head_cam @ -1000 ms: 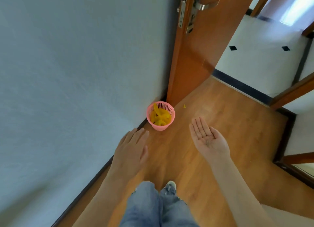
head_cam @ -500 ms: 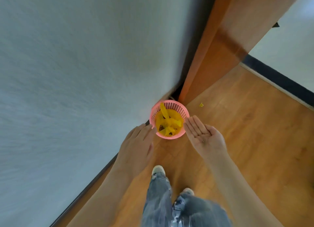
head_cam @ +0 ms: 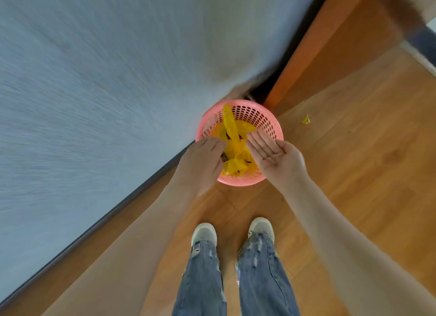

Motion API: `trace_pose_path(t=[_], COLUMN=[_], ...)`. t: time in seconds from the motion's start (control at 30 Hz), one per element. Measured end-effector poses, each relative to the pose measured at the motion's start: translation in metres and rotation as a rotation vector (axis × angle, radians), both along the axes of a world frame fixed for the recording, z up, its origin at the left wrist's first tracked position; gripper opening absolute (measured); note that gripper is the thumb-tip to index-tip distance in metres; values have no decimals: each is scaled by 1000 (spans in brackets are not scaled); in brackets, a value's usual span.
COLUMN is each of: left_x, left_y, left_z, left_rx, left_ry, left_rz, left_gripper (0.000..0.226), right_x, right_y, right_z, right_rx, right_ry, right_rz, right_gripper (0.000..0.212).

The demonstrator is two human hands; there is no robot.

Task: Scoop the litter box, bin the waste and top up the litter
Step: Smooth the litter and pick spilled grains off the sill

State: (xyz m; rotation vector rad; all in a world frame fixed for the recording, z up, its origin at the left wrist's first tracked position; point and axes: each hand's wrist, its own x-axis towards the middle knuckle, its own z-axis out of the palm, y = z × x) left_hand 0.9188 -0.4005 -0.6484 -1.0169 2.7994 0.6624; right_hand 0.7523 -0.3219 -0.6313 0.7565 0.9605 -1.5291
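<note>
Partly over the pink basket (head_cam: 264, 122), left hand (head_cam: 200, 164) fingertips hidden, grip unclear; right hand (head_cam: 276, 156) flat, palm up

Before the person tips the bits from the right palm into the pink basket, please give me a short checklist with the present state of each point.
1. Right hand palm up, open, dark bits on it: ok.
2. Fingertips of it over the pink basket: ok; the palm sits over the near rim.
3. Left hand over the basket's left rim, palm down: ok.
4. Basket standing upright against the wall: ok.
5. Room left above the yellow waste: cannot tell.
6. Yellow scrap lying on the floor: not ok.
</note>
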Motion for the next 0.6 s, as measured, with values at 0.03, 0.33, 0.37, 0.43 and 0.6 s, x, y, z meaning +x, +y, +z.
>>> trace_pose_path(t=[0.03,0.33,0.37,0.43,0.6], left_x=[-7,-49,-50,-52,-47], left_y=[-3,-4,-2,3,10], left_z=[-17,-124,-129,-129,-119], left_rx=[19,237,273,364,404], left_ry=[-18,-336,-353,-370,-364], left_rz=[17,16,16,24,-27], left_gripper=[37,28,32,36,39], right_x=[-3,-21,-20,-19,-12], right_y=[-2,-30,-34,-42,-64], right_z=[-15,-104,-107,-114,-129], right_rx=[14,98,104,127,246], right_ry=[7,134,148,182,318], right_rz=[25,390,433,526,920], right_gripper=[56,50,51,51,46])
